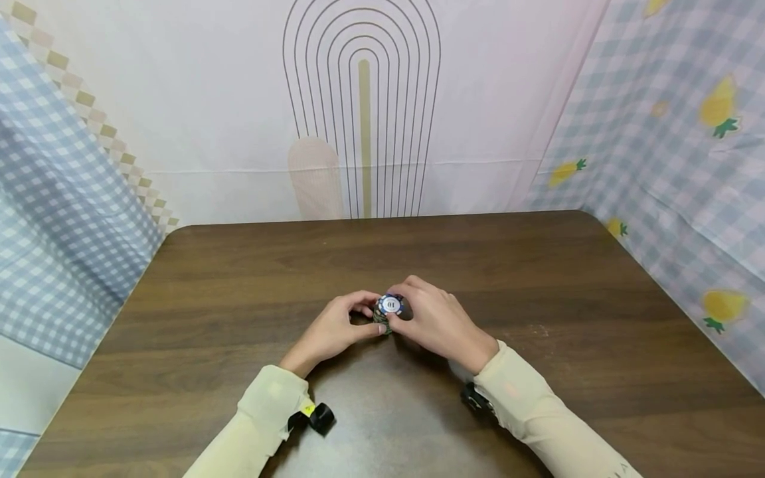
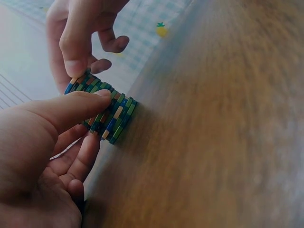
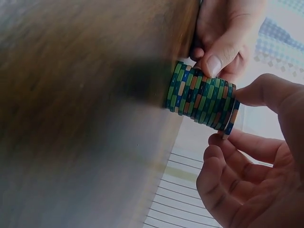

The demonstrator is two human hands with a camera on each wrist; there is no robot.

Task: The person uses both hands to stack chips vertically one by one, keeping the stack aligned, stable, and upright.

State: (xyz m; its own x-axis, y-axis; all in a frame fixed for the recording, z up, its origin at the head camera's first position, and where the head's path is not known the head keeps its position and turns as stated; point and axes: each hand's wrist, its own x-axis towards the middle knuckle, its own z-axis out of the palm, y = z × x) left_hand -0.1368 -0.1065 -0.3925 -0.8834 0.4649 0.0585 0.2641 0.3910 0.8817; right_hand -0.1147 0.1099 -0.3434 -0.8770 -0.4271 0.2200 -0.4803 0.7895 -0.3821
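Observation:
A tall stack of poker chips [image 3: 199, 97] stands on the table, its edges mostly green with some blue and orange. On top is a blue-and-white poker chip [image 1: 391, 305] marked 10, its edge tilted slightly off the stack in the right wrist view. My left hand [image 1: 335, 324] grips the stack's side, thumb [image 2: 80, 107] on the near side and fingers around the far side. From the right, my right hand [image 1: 439, 322] pinches the top chip between its thumb and fingers. From above, the top chip and both hands hide most of the stack.
The brown wooden table [image 1: 239, 265] spreads out around both hands. A white cloth [image 1: 209, 119] with arch lines hangs behind its back edge. Blue checked cloths hang at the left and right sides. A black wrist camera [image 1: 321, 418] sits at the left cuff.

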